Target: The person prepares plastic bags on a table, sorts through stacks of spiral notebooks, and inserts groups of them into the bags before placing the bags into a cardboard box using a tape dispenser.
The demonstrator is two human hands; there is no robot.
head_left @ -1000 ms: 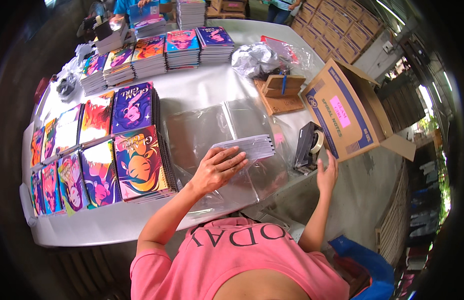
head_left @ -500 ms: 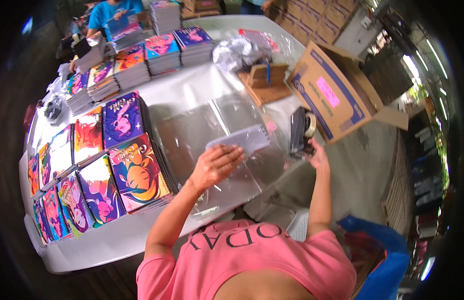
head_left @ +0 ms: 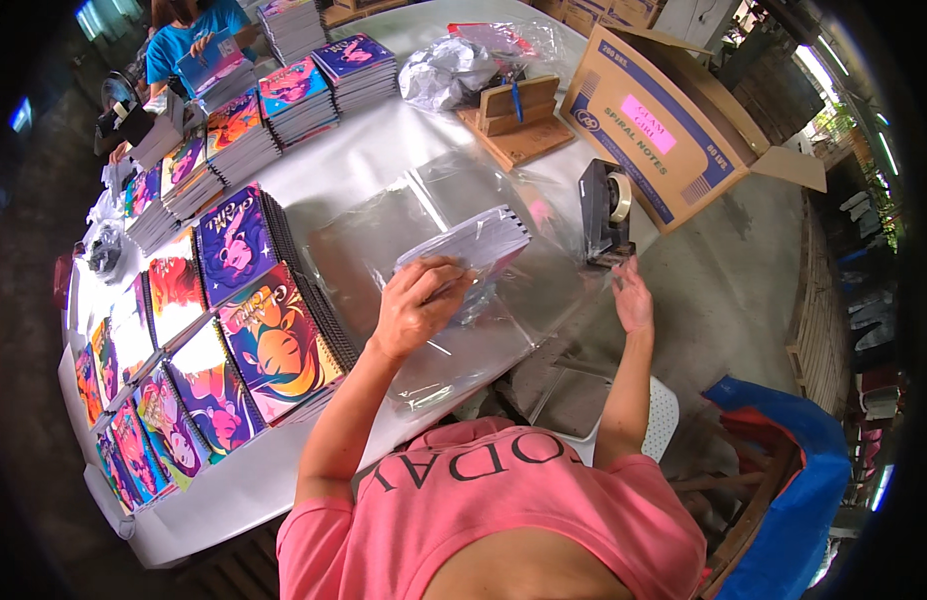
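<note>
White table (head_left: 368, 150): notebook stacks (head_left: 280, 345), plastic sheets (head_left: 368, 235), wooden stand (head_left: 513, 145)

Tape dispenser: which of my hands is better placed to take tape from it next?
Probably your right hand: it is right at the near end of the tape dispenser, while your left hand is farther off, gripping a white-edged paper bundle.

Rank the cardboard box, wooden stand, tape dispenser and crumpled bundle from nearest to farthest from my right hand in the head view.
1. Tape dispenser, just beyond your right hand
2. Cardboard box, ahead-right
3. Wooden stand, left of the box
4. Crumpled bundle, left of the stand
</note>
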